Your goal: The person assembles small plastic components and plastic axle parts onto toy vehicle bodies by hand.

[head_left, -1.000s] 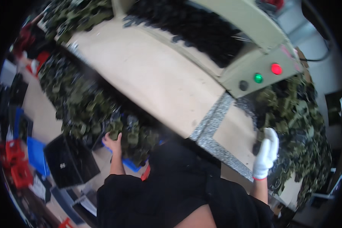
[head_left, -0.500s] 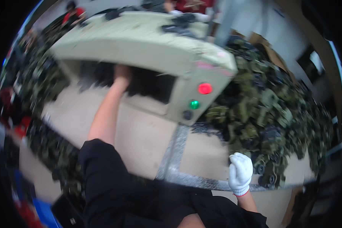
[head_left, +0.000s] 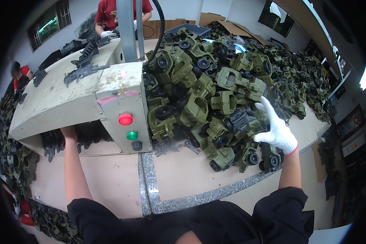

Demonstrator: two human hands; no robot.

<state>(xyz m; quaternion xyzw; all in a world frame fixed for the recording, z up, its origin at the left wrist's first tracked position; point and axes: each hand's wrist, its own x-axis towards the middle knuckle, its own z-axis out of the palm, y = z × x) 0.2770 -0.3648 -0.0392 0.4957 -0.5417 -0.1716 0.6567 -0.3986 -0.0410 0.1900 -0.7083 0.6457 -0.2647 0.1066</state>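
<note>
Through the head view, the only one I have, I take the pale machine housing (head_left: 55, 101) as my landmark. The bare left hand (head_left: 69, 131) is inside its front mouth, as half a second ago, among the dark plastic parts (head_left: 93, 133); its fingers are hidden, so I can't tell whether it grips one. The change I catch is in the gloved right hand (head_left: 277, 132), well to the right of the housing: its fingers, folded together before, now spread wide, holding nothing. It hovers near the green toy vehicles (head_left: 225, 102) heaped just right of the housing. I judge that this leaves the right hand free to grasp, while the work in hand sits with the left, inside the housing.
</note>
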